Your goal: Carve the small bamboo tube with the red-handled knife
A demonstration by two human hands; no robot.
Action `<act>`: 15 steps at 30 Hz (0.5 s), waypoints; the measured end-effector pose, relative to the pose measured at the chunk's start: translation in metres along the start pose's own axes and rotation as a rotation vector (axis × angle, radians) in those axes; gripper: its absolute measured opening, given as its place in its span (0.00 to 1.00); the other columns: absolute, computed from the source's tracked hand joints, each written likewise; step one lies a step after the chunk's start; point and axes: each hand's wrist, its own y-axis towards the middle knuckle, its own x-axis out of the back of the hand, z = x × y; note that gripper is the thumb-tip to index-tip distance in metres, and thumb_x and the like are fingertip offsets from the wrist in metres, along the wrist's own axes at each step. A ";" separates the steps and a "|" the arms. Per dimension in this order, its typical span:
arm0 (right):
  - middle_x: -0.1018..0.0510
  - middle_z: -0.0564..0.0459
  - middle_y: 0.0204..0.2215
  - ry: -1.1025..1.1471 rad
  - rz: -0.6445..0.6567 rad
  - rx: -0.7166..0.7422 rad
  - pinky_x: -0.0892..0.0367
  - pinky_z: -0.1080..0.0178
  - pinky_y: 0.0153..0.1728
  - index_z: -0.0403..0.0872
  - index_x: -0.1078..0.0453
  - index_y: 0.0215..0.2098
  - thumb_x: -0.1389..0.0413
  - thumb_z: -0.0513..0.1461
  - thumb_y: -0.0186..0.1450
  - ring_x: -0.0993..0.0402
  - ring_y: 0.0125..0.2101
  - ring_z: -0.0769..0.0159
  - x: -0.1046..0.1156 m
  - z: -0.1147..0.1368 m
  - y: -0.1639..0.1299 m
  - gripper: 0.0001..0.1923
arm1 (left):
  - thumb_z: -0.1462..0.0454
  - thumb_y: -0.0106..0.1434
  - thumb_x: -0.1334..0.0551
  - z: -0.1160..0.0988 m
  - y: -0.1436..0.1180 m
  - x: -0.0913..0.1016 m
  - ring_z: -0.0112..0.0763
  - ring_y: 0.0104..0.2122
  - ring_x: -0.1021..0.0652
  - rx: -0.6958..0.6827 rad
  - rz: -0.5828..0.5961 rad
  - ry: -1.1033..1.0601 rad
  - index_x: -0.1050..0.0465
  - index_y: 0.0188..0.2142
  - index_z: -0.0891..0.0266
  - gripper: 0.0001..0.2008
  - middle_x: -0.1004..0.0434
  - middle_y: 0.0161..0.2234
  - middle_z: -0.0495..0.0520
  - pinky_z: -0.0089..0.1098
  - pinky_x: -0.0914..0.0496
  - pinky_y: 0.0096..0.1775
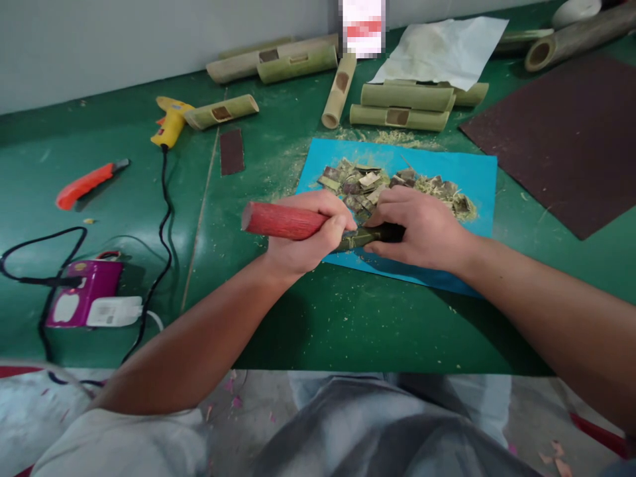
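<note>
My left hand (311,228) is wrapped round a carving tool (285,220) with a thick red wooden handle. Its butt points left, and its working end is mostly hidden by my fingers. My right hand (420,225) grips a dark green bamboo piece (362,237) from the right, holding it low over the blue sheet (477,179). The tool's tip meets the bamboo between my two hands; the exact contact is hidden. Just beyond my fingers, bamboo chips and shavings (358,185) lie heaped on the blue sheet.
Cut bamboo tubes with openings (400,118) lie along the back, some under a white paper (442,50). Leftward are a yellow glue gun (171,122), an orange utility knife (87,185), and a purple power strip (82,291) with trailing cords. A brown sheet (556,139) lies right.
</note>
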 end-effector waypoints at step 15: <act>0.26 0.50 0.31 0.009 0.001 -0.001 0.40 0.58 0.36 0.46 0.22 0.37 0.37 0.46 0.65 0.31 0.36 0.58 -0.001 -0.001 0.000 0.11 | 0.69 0.63 0.36 -0.008 0.002 0.001 0.29 0.29 0.17 0.034 0.057 0.104 0.20 0.28 0.58 0.09 0.15 0.29 0.48 0.30 0.22 0.34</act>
